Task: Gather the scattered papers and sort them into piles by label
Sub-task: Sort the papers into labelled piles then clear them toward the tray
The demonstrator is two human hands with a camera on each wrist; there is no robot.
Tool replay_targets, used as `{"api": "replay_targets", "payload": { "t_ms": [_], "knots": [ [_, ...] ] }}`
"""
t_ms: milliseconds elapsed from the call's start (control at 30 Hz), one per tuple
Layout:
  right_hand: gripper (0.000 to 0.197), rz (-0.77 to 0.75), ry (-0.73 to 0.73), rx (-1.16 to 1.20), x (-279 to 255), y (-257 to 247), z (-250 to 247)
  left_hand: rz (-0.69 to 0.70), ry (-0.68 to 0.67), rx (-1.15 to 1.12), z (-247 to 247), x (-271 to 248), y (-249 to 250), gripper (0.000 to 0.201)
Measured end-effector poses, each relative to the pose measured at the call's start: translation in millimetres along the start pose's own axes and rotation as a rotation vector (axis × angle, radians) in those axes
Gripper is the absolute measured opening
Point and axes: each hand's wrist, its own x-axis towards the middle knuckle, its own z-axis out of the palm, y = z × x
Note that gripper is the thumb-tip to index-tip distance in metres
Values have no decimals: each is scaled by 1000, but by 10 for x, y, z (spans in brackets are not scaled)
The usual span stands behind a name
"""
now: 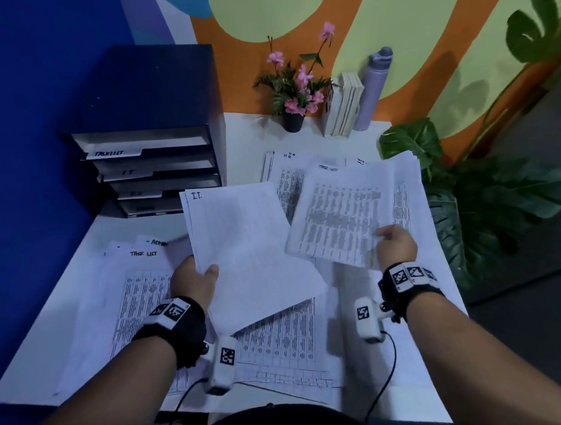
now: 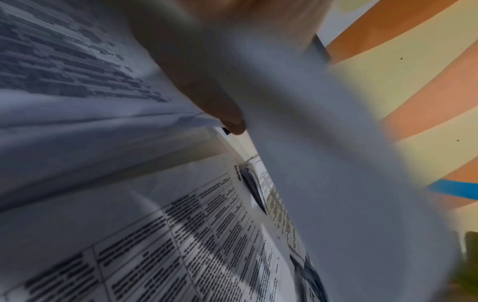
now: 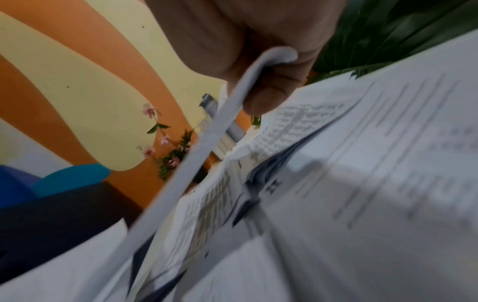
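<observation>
My left hand (image 1: 197, 278) grips a small stack of sheets labelled "I.T." (image 1: 245, 246), lifted above the desk with its blank-looking side up; the thumb lies on top. My right hand (image 1: 394, 244) pinches a printed table sheet (image 1: 340, 219) by its lower right edge, raised to the right of the I.T. stack. In the right wrist view the held sheet (image 3: 196, 157) shows edge-on between thumb and fingers (image 3: 269, 96). The left wrist view shows a finger (image 2: 212, 98) under the blurred held paper (image 2: 323, 163). More printed sheets lie on the desk: a "Task list" sheet (image 1: 141, 282), an "HR" sheet (image 1: 285, 167).
A dark paper tray rack (image 1: 154, 153) with labelled tabs stands at the back left of the white desk (image 1: 44, 348). A potted pink flower (image 1: 295, 96), upright books (image 1: 343, 105) and a lilac bottle (image 1: 375, 86) line the back edge. Large-leaved plants (image 1: 484, 200) stand to the right.
</observation>
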Motion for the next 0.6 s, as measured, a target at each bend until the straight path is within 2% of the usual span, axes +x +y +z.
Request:
{"api": "replay_targets", "payload": {
  "t_ms": [167,333,467,533,600],
  "knots": [
    [51,-79,-41,-207,464,53,-283,3,-4,22,133,-40,4,23],
    [51,-20,-65,-330,862,128,-404,5,-11,6,211,-86,3,22],
    [58,-1,-95,-596,965,118,-380,11,-11,1,252,-114,11,24],
    [56,-72,-112,-565,910,82,-266,8,-5,-9,273,-127,12,26],
    [51,-156,-209,-351,751,-6,-92,4,-12,-4,296,-128,-9,29]
  ]
}}
